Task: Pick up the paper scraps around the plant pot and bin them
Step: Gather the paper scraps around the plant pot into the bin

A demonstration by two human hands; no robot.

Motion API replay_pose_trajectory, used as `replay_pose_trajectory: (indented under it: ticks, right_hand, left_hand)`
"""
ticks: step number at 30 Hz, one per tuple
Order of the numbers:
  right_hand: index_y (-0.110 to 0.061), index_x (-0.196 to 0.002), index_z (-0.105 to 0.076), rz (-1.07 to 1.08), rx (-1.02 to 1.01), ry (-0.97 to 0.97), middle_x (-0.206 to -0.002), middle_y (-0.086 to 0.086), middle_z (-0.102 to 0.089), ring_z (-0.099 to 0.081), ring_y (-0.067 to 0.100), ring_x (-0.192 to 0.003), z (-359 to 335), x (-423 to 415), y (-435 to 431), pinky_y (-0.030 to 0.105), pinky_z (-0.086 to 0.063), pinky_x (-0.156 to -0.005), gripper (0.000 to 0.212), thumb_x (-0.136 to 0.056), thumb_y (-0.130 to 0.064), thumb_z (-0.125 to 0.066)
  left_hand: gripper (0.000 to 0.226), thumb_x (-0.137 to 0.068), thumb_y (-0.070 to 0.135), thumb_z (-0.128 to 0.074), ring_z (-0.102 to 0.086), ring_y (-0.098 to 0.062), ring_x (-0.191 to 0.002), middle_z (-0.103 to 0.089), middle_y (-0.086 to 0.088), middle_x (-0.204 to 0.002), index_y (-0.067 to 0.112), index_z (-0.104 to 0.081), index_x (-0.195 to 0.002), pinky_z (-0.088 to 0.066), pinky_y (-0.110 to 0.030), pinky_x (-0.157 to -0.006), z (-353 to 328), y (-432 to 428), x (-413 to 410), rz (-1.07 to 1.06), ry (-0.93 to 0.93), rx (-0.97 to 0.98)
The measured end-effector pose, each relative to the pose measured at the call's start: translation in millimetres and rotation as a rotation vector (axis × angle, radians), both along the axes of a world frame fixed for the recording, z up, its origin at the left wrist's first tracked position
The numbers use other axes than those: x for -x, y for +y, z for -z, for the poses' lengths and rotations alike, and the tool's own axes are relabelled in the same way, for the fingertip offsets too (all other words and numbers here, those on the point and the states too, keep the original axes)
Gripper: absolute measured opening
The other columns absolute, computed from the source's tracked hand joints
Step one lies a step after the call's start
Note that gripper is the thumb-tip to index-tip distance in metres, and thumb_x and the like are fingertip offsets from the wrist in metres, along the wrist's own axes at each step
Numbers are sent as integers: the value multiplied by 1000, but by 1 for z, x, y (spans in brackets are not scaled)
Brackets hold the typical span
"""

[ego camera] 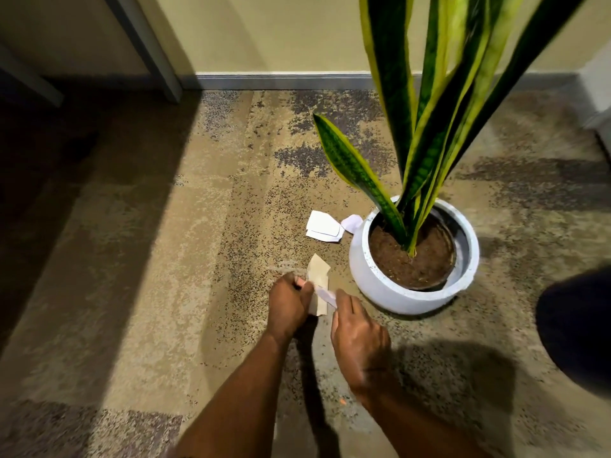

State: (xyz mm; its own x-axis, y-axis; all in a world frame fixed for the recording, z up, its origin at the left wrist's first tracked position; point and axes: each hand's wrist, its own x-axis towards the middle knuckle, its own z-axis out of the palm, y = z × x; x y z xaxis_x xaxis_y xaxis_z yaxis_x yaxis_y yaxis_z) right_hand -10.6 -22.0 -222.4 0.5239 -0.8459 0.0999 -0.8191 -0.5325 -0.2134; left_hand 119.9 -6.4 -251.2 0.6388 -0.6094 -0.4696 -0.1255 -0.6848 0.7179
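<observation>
The left hand [288, 305] is gripping a beige paper scrap [318, 271]. The right hand [358, 335] is pinching a small white scrap [325, 295] between the two hands. Further white scraps [322, 224] are lying beyond both grips, with the one nearest the plant pot [380, 285] right against its wall.

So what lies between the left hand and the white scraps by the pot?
Head view: the beige paper the left hand holds, then bare carpet.

Dim warm light, deep shadow at left, blurred leaves [390, 77], wide-angle bending at edges.
</observation>
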Motion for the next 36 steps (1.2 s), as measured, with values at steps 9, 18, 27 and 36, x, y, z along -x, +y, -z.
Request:
replay_pose_trajectory:
  ticks: [9, 18, 27, 36]
  right_hand:
    - [-23, -104, -66, 34, -151, -39, -79, -1, -72, -67, 21, -54, -30, 28, 1, 29, -48, -44, 26, -79, -23, -71]
    - [-28, -113, -61, 224, -364, 35, -100, -3, -72, -68, 18, -86, -70, 95, -20, 31, -53, -75, 25, -90, -34, -52]
    - [-20, -76, -54, 421, -493, -296, -73, 1, -62, -56, 24, -68, -172, 148, -70, 35, -46, -65, 11, -77, -28, -46]
    - [-6, -62, -41, 707, -370, -480, -60, 13, -47, -48, 32, -63, -285, 236, -146, 41, -37, -58, 20, -76, -10, -55]
  left_hand:
    - [35, -86, 11, -68, -65, -26, -90, -63, -5, -103, 11, -55, -118, -59, -42, -75, -44, 21, 25, -283, 113, 99]
    - [16, -82, 9, -70, -72, -23, -79, -76, -4, -90, 14, -71, -97, -59, -46, -77, -113, 29, 68, -241, 284, 65]
    - [14, -74, 11, -78, -72, -24, -80, -75, -1, -85, 15, -70, -85, -59, -51, -75, -194, -14, 116, -150, 341, 109]
    - [12, -75, 16, -79, -64, -11, -59, -69, 6, -68, 17, -69, -82, -55, -24, -61, -294, -93, 202, 87, 244, 223]
